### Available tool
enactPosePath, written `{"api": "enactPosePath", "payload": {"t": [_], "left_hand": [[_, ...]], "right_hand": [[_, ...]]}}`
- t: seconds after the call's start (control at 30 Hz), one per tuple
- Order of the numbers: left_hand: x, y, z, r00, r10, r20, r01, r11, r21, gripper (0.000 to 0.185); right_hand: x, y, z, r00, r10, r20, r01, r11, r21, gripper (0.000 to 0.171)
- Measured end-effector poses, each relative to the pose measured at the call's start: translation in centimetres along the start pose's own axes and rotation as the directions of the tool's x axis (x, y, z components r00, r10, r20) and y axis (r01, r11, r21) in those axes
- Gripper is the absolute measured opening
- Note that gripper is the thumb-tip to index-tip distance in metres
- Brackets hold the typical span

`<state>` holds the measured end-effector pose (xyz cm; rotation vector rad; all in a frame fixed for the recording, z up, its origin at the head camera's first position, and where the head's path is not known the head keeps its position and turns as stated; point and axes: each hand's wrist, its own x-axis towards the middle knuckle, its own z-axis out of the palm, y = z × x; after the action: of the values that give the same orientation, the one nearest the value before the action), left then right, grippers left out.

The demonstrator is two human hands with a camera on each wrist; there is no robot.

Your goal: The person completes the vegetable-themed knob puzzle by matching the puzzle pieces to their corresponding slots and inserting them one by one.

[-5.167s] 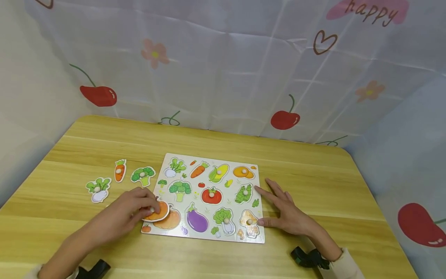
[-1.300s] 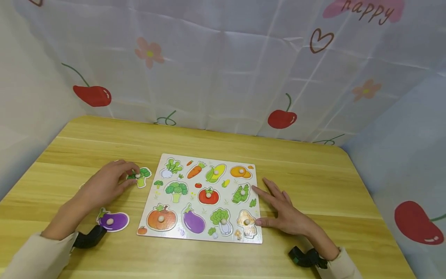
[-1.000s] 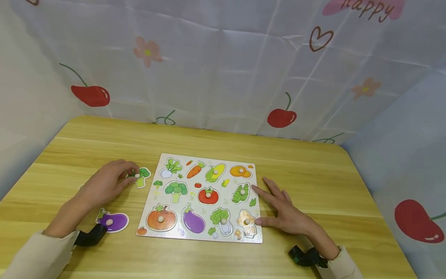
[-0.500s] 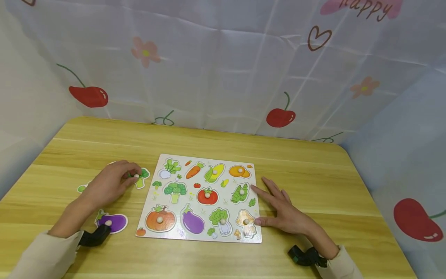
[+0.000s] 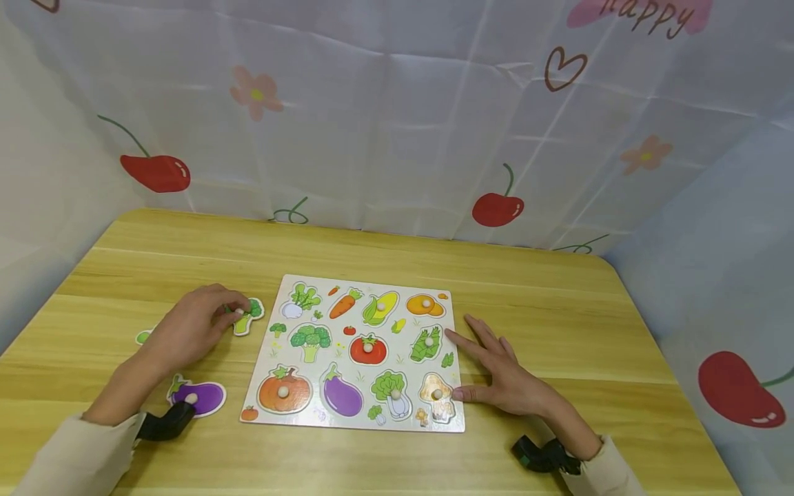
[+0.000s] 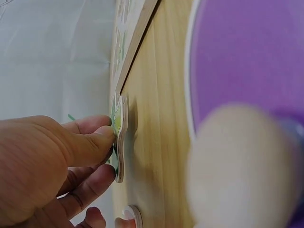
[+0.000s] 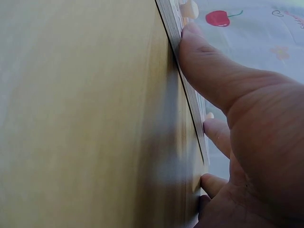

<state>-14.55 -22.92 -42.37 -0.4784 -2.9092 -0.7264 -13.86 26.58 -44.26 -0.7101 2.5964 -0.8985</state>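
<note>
A white vegetable puzzle board (image 5: 400,336) lies on the wooden table (image 5: 558,303). My left hand (image 5: 195,324) pinches the broccoli piece (image 5: 249,314) just left of the board; in the left wrist view the broccoli piece (image 6: 118,137) is tilted on edge between thumb and fingers. A purple eggplant piece (image 5: 197,397) lies near my left wrist and fills the left wrist view as the eggplant piece (image 6: 237,61). My right hand (image 5: 505,375) rests flat, fingers straight, against the board's right edge; the right wrist view shows the right hand (image 7: 223,114) with thumb on the board edge (image 7: 187,95).
Another piece (image 5: 143,336), mostly green, peeks out left of my left hand. A cherry-printed cloth (image 5: 397,117) hangs behind and to the sides of the table. Black wrist mounts (image 5: 546,456) sit near the front edge.
Over five seconds the pumpkin piece went into the board and an eggplant piece came to lie on the table. My left hand took hold of the broccoli piece. The right hand stayed put.
</note>
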Motion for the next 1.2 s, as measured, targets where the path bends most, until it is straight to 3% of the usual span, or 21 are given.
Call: {"api": "enactPosePath", "payload": {"t": [0.5, 1.2], "left_hand": [[0.0, 0.8, -0.1, 0.999, 0.020, -0.028, -0.021, 0.999, -0.041, 0.018], [1.0, 3.6, 1.2, 0.996, 0.086, -0.031, -0.089, 0.991, -0.099, 0.019]], "right_hand": [[0.0, 0.0, 0.1, 1.000, -0.002, 0.002, 0.002, 1.000, 0.006, 0.090], [-0.1, -0.1, 0.0, 1.000, -0.011, -0.003, 0.011, 1.000, 0.005, 0.090]]}}
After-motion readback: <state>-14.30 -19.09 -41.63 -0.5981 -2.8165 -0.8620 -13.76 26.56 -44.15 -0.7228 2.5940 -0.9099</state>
